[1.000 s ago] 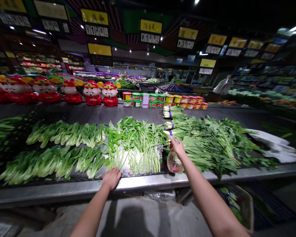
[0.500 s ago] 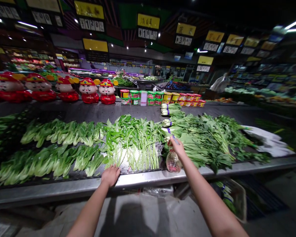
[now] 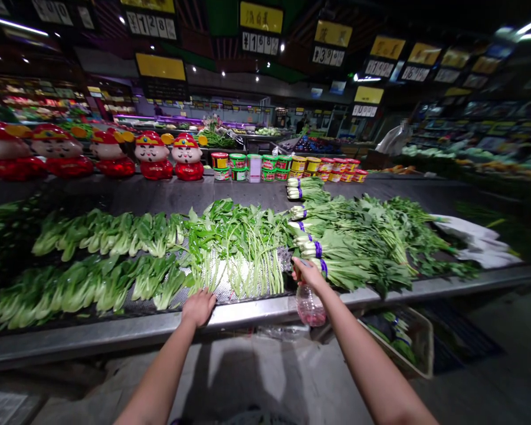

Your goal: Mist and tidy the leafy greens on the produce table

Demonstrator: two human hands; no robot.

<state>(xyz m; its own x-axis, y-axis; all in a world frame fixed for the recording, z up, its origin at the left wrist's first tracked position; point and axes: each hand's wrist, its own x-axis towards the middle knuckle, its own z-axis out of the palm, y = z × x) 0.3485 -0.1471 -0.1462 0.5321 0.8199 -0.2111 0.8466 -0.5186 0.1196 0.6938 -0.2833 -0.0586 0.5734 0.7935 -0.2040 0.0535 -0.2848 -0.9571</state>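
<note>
My right hand [image 3: 307, 274] is wrapped around the top of a clear spray bottle [image 3: 311, 307] with something pinkish at its bottom. The bottle hangs upright in front of the metal rail [image 3: 256, 308], and most of its head is covered by my fingers. My left hand [image 3: 198, 307] lies on that rail, fingers flat and pointing at the stem ends of loose leafy greens [image 3: 236, 248]. Bok choy [image 3: 92, 286] in two rows lies left of these greens. Just beyond my right hand are bundles of greens tied with purple bands [image 3: 331, 251].
Red figurine jars [image 3: 188, 158] and stacked small tubs [image 3: 269, 167] line the back of the sloped display. A white cloth [image 3: 473, 239] lies at the right. Below the rail on the right stands a crate [image 3: 427, 348] with greens. Price signs [image 3: 260, 26] hang overhead.
My right hand and the spray bottle have come lower and slightly left, uncovering more purple-banded bundles. My left hand stays on the rail. The view has shifted slightly.
</note>
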